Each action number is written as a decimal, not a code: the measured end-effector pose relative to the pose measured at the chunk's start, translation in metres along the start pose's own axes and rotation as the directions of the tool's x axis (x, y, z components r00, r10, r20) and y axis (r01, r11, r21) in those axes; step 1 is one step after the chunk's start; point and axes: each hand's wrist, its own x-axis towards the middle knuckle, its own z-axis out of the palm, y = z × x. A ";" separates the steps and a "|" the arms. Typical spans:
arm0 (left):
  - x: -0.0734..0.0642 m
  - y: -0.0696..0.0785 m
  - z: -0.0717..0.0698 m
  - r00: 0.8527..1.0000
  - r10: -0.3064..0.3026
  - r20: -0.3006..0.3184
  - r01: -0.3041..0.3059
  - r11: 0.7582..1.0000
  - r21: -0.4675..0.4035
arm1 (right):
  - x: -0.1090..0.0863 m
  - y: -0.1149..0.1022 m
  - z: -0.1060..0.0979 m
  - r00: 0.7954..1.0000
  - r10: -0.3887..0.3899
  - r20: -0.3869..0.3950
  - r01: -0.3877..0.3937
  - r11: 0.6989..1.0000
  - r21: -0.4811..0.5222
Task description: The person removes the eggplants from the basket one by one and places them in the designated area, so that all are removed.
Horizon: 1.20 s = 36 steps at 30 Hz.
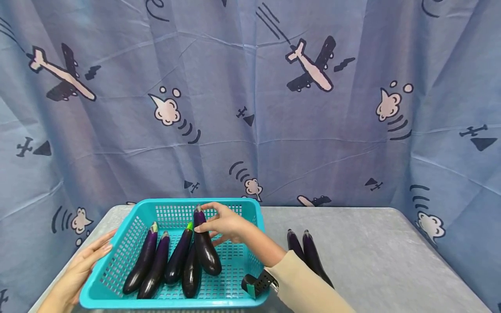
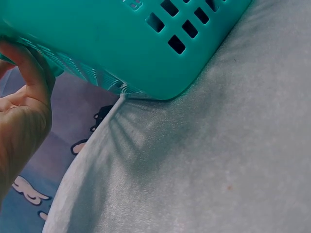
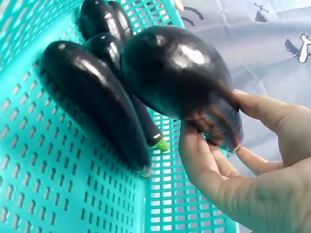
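My right hand (image 1: 225, 224) pinches a dark purple eggplant (image 1: 207, 252) near its stem end, over the turquoise basket (image 1: 231, 303). In the right wrist view, thumb and fingers clasp its narrow end, and its thick end points away from the palm. Several other eggplants (image 1: 145, 265) lie side by side in the basket, stems toward the far side; one has a bright green stem (image 3: 162, 144). At the basket's left side, my left hand (image 1: 80, 271) holds the rim; the left wrist view shows its fingers (image 2: 31, 68) bent up at the rim, their tips partly hidden.
Two more eggplants (image 1: 312, 254) lie on the grey table (image 1: 375, 261) right of the basket, partly covered by the right sleeve (image 1: 305, 282). A blue curtain (image 1: 219, 65) with airplane prints hangs behind the table. A black wrist device (image 1: 258, 284) sits at the right cuff.
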 end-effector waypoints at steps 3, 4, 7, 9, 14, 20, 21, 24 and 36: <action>0.000 0.000 0.000 1.000 0.001 -0.003 -0.001 1.000 0.008 | -0.003 -0.004 -0.001 1.000 -0.003 0.003 0.003 1.000 0.006; 0.000 0.000 0.000 1.000 0.000 -0.003 0.000 1.000 0.009 | -0.005 -0.006 -0.002 1.000 -0.004 0.002 0.004 1.000 0.005; 0.000 -0.001 0.000 1.000 0.006 0.008 -0.006 1.000 0.004 | -0.009 -0.009 -0.004 1.000 -0.008 0.000 0.008 1.000 0.005; 0.001 -0.001 0.000 1.000 0.010 0.020 -0.010 1.000 -0.004 | -0.013 -0.012 -0.006 1.000 -0.017 0.001 0.017 1.000 0.010; 0.001 -0.002 -0.001 0.999 0.015 0.032 -0.015 1.000 -0.019 | -0.024 -0.016 -0.012 0.999 -0.042 0.015 0.042 0.999 0.017; 0.000 -0.002 0.000 1.000 0.016 0.025 -0.016 1.000 -0.016 | -0.038 -0.018 -0.018 0.997 -0.071 0.024 0.070 0.997 0.021; 0.000 -0.002 0.000 1.000 0.017 0.024 -0.017 1.000 -0.014 | -0.041 -0.019 -0.019 0.997 -0.077 0.025 0.077 0.997 0.022; 0.000 -0.002 0.000 1.000 0.017 0.019 -0.017 1.000 -0.007 | -0.048 -0.020 -0.023 0.996 -0.090 0.021 0.090 0.996 0.019; 0.000 -0.002 0.000 0.999 0.025 0.048 -0.023 0.999 -0.029 | -0.076 -0.020 -0.047 0.991 -0.131 0.033 0.129 0.990 0.051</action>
